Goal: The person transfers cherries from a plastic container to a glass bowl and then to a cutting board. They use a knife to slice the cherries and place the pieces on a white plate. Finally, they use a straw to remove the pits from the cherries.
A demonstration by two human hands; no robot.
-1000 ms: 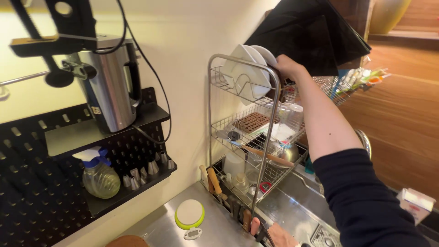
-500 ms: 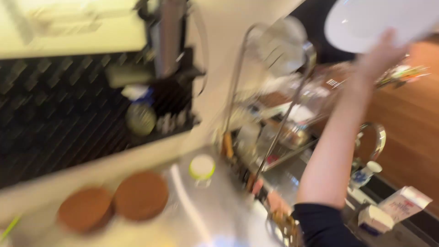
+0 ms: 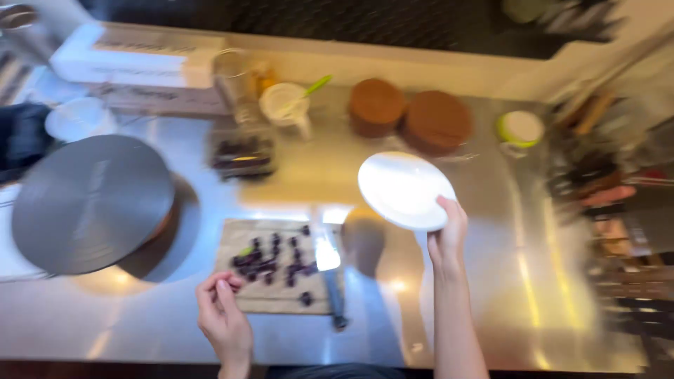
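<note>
My right hand (image 3: 447,242) grips a smooth round white plate (image 3: 404,189) by its rim, tilted above the shiny steel counter (image 3: 533,281). Left hand (image 3: 223,316) pinches loosely beside dark berries (image 3: 270,260) on the board (image 3: 281,298).

bare steel counter (image 3: 505,281) lies open right of the cutting board (image 3: 277,270); the turntable (image 3: 91,203) crowds the left

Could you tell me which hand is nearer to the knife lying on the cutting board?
Left. The left hand sits at the board's near-left corner, beside the knife. The right hand is farther right, above the counter, holding a white plate.
</note>
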